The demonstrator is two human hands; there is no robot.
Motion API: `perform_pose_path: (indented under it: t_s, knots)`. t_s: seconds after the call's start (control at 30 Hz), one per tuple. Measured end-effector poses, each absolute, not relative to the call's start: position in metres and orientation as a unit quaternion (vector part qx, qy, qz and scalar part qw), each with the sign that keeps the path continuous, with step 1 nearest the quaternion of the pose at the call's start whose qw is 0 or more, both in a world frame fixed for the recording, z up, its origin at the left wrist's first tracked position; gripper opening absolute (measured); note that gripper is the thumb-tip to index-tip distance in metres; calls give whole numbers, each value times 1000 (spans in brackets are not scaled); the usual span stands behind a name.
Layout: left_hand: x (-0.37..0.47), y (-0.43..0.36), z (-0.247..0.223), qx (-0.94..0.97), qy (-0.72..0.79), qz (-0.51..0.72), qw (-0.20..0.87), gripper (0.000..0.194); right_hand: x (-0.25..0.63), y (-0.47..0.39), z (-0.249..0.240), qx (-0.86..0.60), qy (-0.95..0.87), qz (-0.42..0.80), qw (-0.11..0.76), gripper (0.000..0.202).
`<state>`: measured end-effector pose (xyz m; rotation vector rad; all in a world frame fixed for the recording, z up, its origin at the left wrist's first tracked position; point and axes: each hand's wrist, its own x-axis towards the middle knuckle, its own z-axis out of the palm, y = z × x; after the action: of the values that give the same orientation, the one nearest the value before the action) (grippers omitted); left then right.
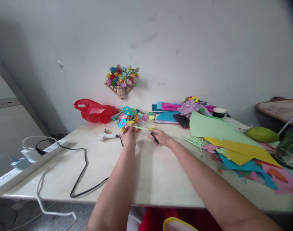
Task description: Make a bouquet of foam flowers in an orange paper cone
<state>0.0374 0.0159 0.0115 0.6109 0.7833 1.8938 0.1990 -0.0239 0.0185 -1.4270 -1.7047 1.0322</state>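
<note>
My right hand is closed around black-handled scissors, their thin metal blades pointing up and to the left. Across from it, my left hand pinches a paper flower, of which a yellow part and a pale green strip-like stem show; my fingers partly hide it. The stem reaches toward the blades, but I cannot tell whether they touch. Just behind my left hand stand bright paper flowers, including a blue one. A yellow paper piece lies near the scissors.
A white glue gun lies left of my left hand. Further left are a red plastic bag and a white power strip with cords. Coloured sheets, including pale green paper, and scraps cover the right side. A flower decoration hangs on the wall.
</note>
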Motion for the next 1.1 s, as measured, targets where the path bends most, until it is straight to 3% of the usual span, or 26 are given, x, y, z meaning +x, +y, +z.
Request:
perform_pose_path:
  t_s: [0.27,0.63,1.1]
  knots:
    - [35,18,7,248,334,774,477,30,203,-29,22,-462,-682,486,293,28]
    - [42,11,13,273,363,733,507,39,199,-30,22,-462,-675,472,329,29]
    - [40,12,12,235,357,738,523,35,198,-19,12,-415,-688,463,375,40]
